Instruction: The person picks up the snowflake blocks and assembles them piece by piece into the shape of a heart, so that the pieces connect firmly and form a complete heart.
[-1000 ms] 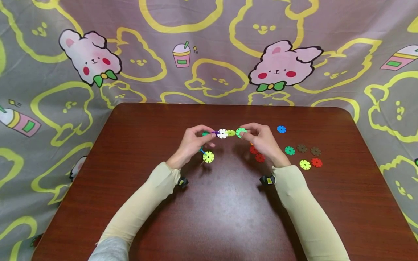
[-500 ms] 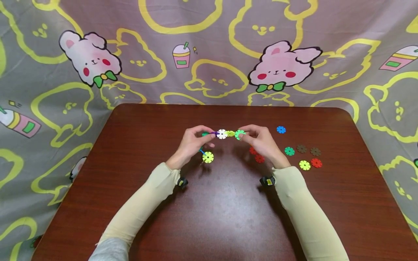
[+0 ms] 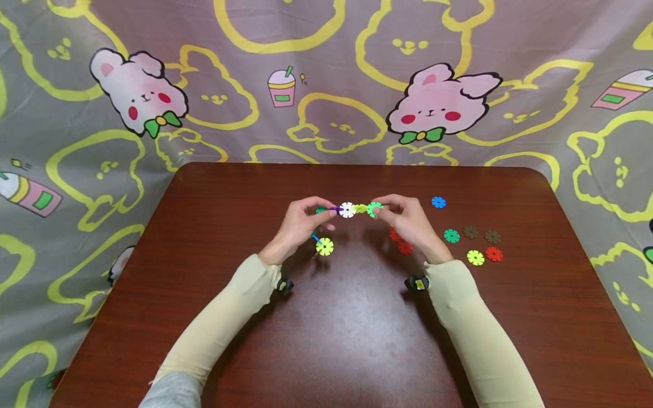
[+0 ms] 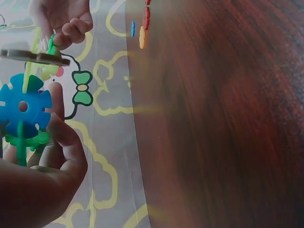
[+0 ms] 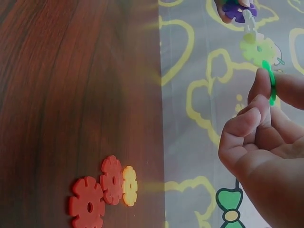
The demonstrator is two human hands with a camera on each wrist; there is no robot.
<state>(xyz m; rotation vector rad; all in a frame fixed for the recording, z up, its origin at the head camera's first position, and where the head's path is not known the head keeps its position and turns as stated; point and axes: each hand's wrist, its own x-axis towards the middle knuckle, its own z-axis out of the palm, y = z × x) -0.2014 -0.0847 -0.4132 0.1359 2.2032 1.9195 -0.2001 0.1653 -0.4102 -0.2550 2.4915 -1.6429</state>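
Right hand [image 3: 408,220] pinches a flat, notched green disc [image 3: 372,207]; left hand [image 3: 300,224] pinches a slotted purple disc [image 5: 235,14] over wood-grained table [image 3: 326,328].

The left forearm [image 3: 219,317] and the right forearm [image 3: 479,323] are slanting forward and inward, fingertips pointing toward each other. The left hand [image 3: 300,224] is pinching between thumb [image 3: 322,216] and forefinger [image 3: 318,200]; the right hand [image 3: 409,220] is pinching likewise, its other fingers [image 5: 242,126] curling toward the palm.

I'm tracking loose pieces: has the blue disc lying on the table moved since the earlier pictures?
No. In the head view, the blue disc keeps its place against the table's back right corner.
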